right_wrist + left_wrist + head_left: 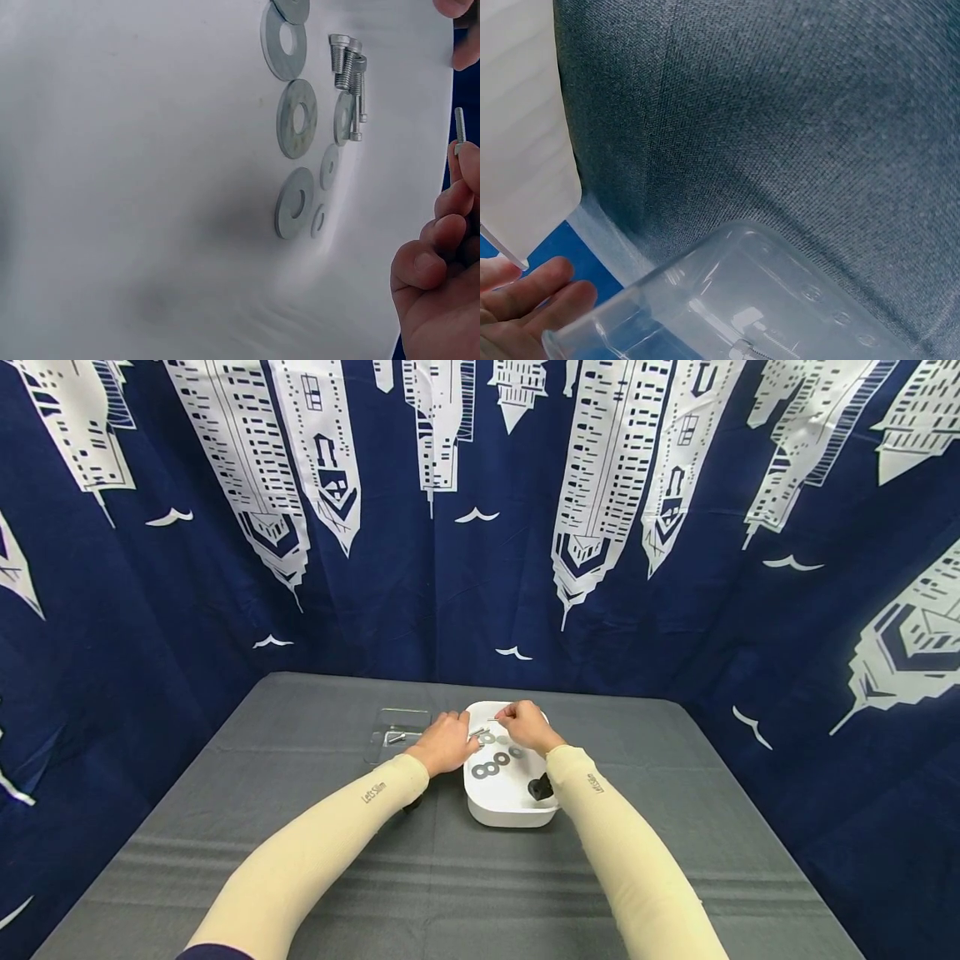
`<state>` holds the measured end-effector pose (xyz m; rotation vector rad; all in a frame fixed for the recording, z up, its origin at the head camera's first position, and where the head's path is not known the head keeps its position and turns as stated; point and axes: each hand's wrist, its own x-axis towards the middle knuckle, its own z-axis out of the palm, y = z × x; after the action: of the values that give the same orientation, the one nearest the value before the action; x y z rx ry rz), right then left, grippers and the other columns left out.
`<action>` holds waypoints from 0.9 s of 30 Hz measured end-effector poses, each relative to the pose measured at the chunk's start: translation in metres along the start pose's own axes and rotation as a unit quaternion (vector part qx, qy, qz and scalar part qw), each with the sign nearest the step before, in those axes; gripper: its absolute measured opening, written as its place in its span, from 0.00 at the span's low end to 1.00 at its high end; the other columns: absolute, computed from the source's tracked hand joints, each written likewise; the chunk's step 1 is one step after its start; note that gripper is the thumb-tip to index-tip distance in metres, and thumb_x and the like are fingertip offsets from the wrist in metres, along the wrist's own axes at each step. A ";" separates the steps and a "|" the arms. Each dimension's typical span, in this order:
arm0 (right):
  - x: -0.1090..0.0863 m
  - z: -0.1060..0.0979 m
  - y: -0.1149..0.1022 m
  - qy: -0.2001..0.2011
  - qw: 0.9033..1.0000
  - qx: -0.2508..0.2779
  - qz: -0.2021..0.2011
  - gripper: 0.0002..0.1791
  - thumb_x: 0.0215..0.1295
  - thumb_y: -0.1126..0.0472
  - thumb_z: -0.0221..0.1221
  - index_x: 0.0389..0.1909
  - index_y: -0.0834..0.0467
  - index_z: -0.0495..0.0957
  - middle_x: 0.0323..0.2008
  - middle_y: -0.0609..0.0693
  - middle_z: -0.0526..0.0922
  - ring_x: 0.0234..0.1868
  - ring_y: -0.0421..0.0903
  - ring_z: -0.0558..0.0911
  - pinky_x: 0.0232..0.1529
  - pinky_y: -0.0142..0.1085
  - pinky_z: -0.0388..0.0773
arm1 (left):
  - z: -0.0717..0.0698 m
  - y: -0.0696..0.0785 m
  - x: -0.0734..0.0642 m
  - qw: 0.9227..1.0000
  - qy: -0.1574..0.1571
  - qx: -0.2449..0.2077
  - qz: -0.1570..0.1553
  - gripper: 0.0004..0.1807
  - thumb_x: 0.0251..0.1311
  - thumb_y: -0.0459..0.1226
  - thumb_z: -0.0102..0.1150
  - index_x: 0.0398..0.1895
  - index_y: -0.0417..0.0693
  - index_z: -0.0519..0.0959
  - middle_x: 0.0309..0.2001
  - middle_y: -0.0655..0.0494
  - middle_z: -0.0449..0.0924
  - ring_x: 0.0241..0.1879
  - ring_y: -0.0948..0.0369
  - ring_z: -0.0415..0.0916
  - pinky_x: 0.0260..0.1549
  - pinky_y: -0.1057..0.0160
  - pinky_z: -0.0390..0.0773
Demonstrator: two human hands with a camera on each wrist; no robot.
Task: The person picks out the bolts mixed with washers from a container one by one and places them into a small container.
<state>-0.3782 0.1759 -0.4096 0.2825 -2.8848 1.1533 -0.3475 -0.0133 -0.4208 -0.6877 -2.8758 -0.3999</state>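
My right hand point(525, 727) is over the far end of a white plastic bin point(506, 818), pinching a small metal bolt point(460, 127) between thumb and fingertip. Its threaded end sticks out past the fingers. Inside the bin lie several grey washers point(298, 118) and a little cluster of socket-head bolts point(349, 64). At the bin's left rim is my left hand point(444, 743), fingers loosely extended, one fingertip at the rim in the left wrist view. Beside that hand stands a clear plastic box point(739, 247) with metal bolts point(396, 737) in it.
A black object point(540, 788) lies in the bin's near right part, partly covered by the right forearm. Another black thing point(412, 804) peeks out beneath the left forearm. Grey cloth covers the table point(375, 885); a dark blue patterned curtain point(435, 577) hangs behind it.
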 end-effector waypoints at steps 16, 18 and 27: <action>-0.004 -0.015 -0.007 -0.005 0.999 0.037 -0.014 0.13 0.73 0.63 0.55 0.46 0.68 0.83 0.40 0.57 0.84 0.38 0.45 0.75 0.39 0.33 0.70 | -0.001 -0.002 0.002 1.000 -0.005 0.020 -0.013 0.28 0.68 0.47 0.55 0.62 0.34 0.72 0.49 0.41 0.77 0.52 0.47 0.74 0.53 0.49 0.78; -0.004 -0.016 -0.008 -0.007 0.999 0.042 -0.013 0.13 0.74 0.63 0.54 0.47 0.68 0.82 0.39 0.55 0.84 0.38 0.45 0.75 0.39 0.33 0.70 | -0.001 -0.002 0.002 1.000 -0.003 0.024 -0.012 0.29 0.68 0.47 0.55 0.62 0.35 0.72 0.50 0.41 0.77 0.53 0.47 0.74 0.54 0.49 0.79; -0.002 -0.020 -0.013 -0.016 0.997 0.070 -0.026 0.14 0.74 0.63 0.54 0.48 0.69 0.81 0.38 0.54 0.83 0.39 0.47 0.78 0.39 0.32 0.71 | -0.007 -0.003 0.001 0.999 0.003 0.037 -0.008 0.30 0.69 0.49 0.55 0.67 0.39 0.72 0.56 0.42 0.75 0.59 0.48 0.71 0.54 0.48 0.79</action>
<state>-0.3750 0.1812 -0.3866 0.3811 -2.8100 1.3561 -0.3491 -0.0178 -0.4145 -0.6491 -2.8765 -0.2949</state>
